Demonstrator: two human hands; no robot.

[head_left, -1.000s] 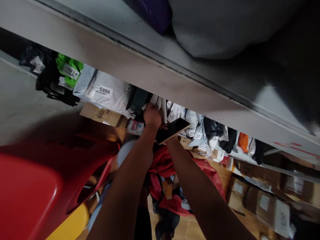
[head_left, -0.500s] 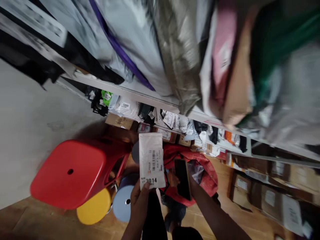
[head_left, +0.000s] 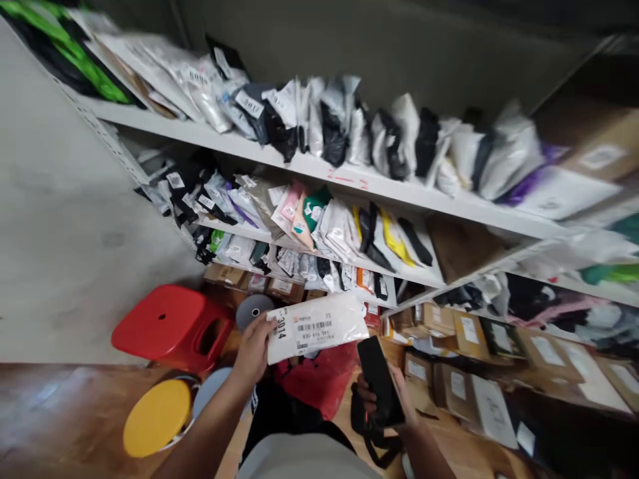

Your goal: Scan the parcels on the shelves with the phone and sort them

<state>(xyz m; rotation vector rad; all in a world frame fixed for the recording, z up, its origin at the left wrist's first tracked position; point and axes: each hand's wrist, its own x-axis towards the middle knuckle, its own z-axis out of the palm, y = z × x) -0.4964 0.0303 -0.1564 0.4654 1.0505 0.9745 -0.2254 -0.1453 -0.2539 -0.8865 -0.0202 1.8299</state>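
Note:
My left hand [head_left: 252,349] is closed on one end of a white parcel mailer [head_left: 319,324], held nearly level in front of me. Its printed label carries a barcode and the number 3014. To the right, my right hand [head_left: 397,394] wraps round a black smartphone [head_left: 379,380], its dark face toward me. The phone's upper end lies just below the mailer's right end. Below the mailer, a red bag or cloth [head_left: 319,379] lies on the floor, partly hidden by the mailer and my body.
White shelves [head_left: 319,166] packed with bagged parcels run across in front. Cardboard boxes [head_left: 449,392] are stacked low at right. At left stand a red plastic stool [head_left: 160,326] and a yellow round stool [head_left: 157,418]. A grey wall [head_left: 90,253] borders the left side.
The view has risen and drawn back, showing the upper shelves. The mailer has turned from upright to nearly level, still in my left hand. My right hand keeps the phone.

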